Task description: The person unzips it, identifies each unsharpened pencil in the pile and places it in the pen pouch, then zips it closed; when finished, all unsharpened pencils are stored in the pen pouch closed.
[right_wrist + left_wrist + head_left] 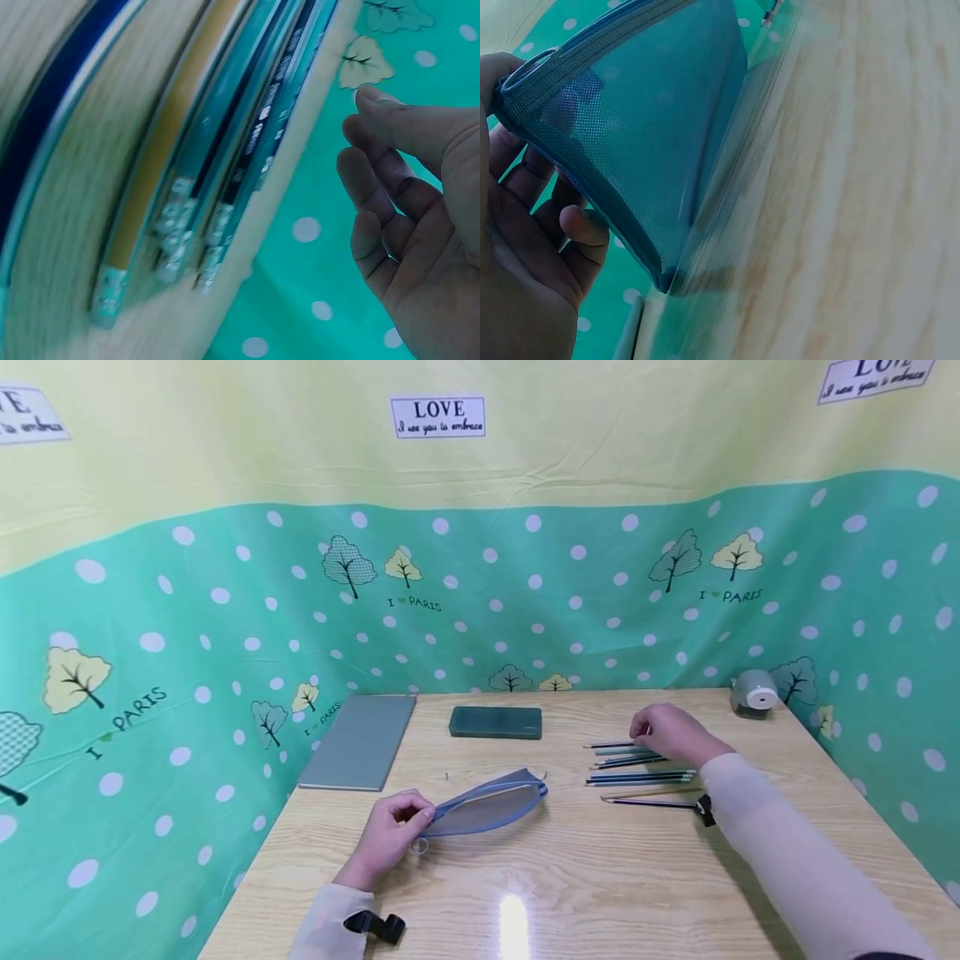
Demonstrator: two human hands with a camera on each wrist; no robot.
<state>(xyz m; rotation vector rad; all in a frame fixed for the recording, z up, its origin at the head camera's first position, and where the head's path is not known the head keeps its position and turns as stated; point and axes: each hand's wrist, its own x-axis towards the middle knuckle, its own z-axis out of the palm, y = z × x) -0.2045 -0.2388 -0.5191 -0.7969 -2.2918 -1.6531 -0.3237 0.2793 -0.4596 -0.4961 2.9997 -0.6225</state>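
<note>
My left hand [390, 831] pinches the near corner of a blue mesh zip pouch [487, 812], by the zip end with its pull ring. The pouch slants up over the table, its mouth gaping; in the left wrist view the see-through mesh [652, 127] spreads out from thumb and fingers. Over on the right, my right hand [671, 733] hovers at the far side of a row of pencils [637, 779], fingers pointing down. Those fingers look loosely bent with nothing between them in the right wrist view. A yellow pencil [154, 157] lies among dark and teal ones, their eraser ends toward the right.
Behind the pouch lies a dark green case [495, 723]. A flat grey board or notebook [358, 743] is at the back left. At the back right corner stands a pencil sharpener [753, 695]. A polka-dot cloth [525, 635] hangs along the table's back and sides.
</note>
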